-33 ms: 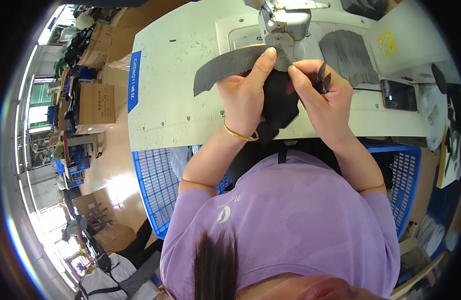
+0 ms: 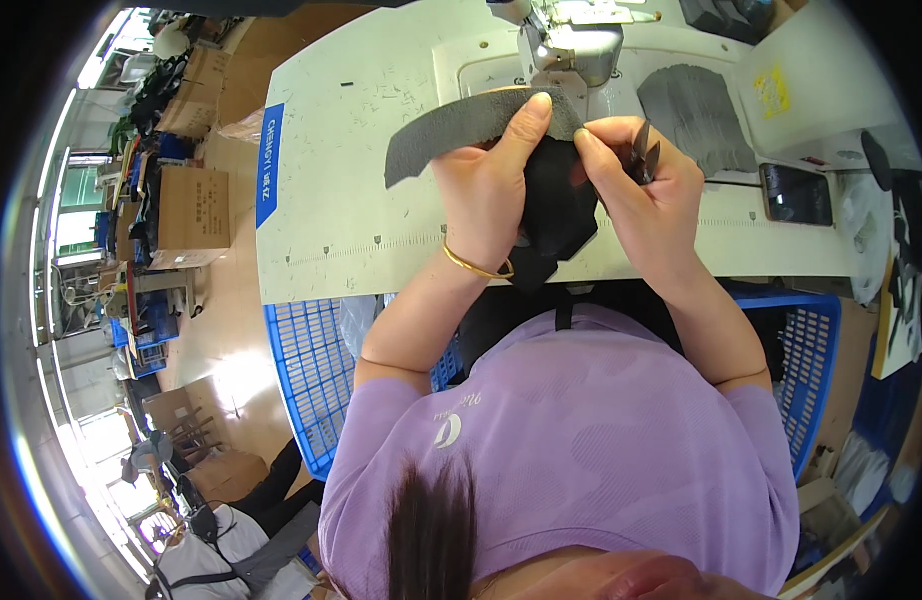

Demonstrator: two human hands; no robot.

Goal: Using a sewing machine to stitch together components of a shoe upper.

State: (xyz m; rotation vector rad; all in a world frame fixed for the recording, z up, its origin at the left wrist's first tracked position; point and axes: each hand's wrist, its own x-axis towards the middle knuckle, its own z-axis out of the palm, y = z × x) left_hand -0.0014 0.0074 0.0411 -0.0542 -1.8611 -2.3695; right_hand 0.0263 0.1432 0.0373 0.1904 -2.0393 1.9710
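Observation:
My left hand (image 2: 484, 195) is closed on a curved dark grey strip of leather-like material (image 2: 436, 135), the thumb pressed on top and the fingers beneath. At the strip's right end, my right hand (image 2: 649, 195) pinches the edge between thumb and forefinger. Small dark thread snips (image 2: 645, 158) are tucked in that same hand, their pointed blades sticking up past the curled fingers. A folded black piece (image 2: 561, 220) hangs below the strip between both hands; whether it is joined to the strip I cannot tell. Just beyond stands the sewing machine head (image 2: 571, 45), its light on.
Cut grey pieces (image 2: 696, 115) lie stacked right of the machine, beside a translucent plastic bin (image 2: 811, 80). A phone (image 2: 797, 192) rests near the right end of the white table (image 2: 331, 200). Blue baskets (image 2: 306, 370) stand below the table's front edge. Another person sits behind at lower left.
The strip and both hands have shifted very slightly to the left. Both grips stay the same.

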